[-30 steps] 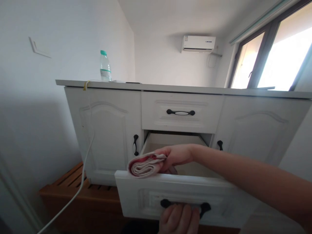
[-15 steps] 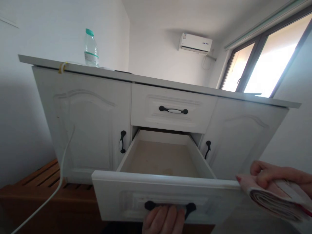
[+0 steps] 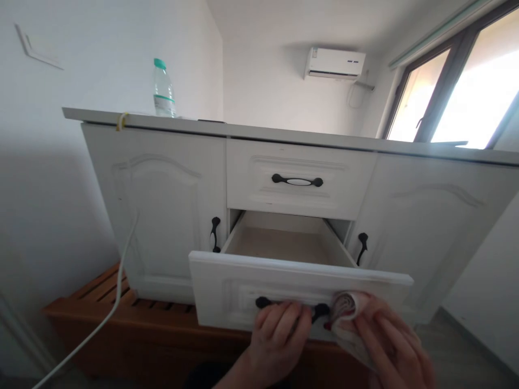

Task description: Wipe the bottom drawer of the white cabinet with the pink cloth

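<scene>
Your left grip (image 3: 279,335) is curled around the black handle (image 3: 321,312) of the drawer (image 3: 219,286), which stands partly pulled out, its open inside beyond and above that grip. Just to the right, your right grip (image 3: 391,340) holds the rolled cloth (image 3: 344,306) at the drawer front, beside the handle's right end.

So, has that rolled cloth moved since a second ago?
Yes: the rolled cloth has gone rightward and down. It was below and left of the upper drawer handle; now it is below and right of it.
</scene>
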`<state>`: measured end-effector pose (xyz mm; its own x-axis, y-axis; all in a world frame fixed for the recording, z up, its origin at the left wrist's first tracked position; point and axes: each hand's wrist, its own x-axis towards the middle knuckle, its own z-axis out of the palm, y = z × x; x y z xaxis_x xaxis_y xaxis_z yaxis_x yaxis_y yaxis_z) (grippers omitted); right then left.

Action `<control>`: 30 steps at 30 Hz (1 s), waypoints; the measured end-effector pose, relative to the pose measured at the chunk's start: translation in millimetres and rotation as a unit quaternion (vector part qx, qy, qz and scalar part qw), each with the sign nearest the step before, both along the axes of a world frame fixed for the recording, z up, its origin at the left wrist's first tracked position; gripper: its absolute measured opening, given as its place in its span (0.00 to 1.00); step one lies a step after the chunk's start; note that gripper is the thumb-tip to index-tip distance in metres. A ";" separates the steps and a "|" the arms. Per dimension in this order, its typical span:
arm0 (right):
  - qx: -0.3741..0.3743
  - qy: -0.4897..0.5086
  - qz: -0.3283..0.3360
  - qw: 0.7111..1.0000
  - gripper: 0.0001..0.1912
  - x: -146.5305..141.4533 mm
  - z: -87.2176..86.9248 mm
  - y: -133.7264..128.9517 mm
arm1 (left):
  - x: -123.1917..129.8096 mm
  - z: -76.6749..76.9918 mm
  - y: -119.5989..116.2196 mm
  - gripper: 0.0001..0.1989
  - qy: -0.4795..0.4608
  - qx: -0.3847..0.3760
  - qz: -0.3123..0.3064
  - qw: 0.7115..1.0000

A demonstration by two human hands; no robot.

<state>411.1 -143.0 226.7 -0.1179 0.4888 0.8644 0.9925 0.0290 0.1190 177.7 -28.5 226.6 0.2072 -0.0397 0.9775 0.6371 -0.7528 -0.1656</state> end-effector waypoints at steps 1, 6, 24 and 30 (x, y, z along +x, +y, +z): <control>0.002 0.029 -0.012 1.000 0.42 -5.5 2.3 11.4 | 0.9 1.8 8.3 0.15 0.010 -0.013 0.001 1.000; 0.052 0.095 -0.026 0.994 0.35 -0.1 39.2 67.1 | 7.8 5.4 46.4 0.19 0.035 -0.031 0.026 0.999; 0.099 0.024 0.037 0.994 0.34 -3.7 79.1 204.9 | 40.5 3.6 129.4 0.25 0.126 -0.171 0.080 0.974; -0.017 -0.032 0.063 0.997 0.27 -116.6 100.4 236.1 | 38.9 -22.3 115.6 0.28 0.103 -0.279 0.049 0.953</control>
<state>294.5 93.2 327.1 -0.2344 0.4947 0.8368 0.9711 0.1585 0.1783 216.6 87.1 204.4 0.3723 0.5045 0.7790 0.7057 -0.6990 0.1154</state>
